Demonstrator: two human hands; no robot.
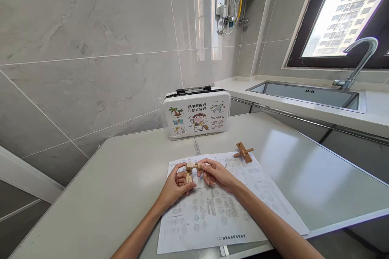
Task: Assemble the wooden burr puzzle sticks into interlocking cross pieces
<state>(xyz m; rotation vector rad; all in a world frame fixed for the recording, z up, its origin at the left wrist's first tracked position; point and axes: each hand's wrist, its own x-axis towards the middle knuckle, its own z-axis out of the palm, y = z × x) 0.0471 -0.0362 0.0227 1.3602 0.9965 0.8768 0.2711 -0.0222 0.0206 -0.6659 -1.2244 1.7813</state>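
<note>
Through the head camera, I see the left hand (179, 183) gripping a wooden block (189, 166) over a printed sheet (225, 226); the right hand (218, 173) pinches a small wooden piece (199, 166) beside it. A wooden cross (243, 153) lies at the sheet's far right corner, before a white case (197, 115).

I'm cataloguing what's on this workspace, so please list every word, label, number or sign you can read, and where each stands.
"奶牛养得好" – white carry case, upper line.
"牛奶才会好" – same case, line below.
"TRAVEL" – same case, under the airplane drawing.
Case's smaller lettering: too small.
Printed paper sheet: upside-down heading and fine print, too small and blurred.
</note>
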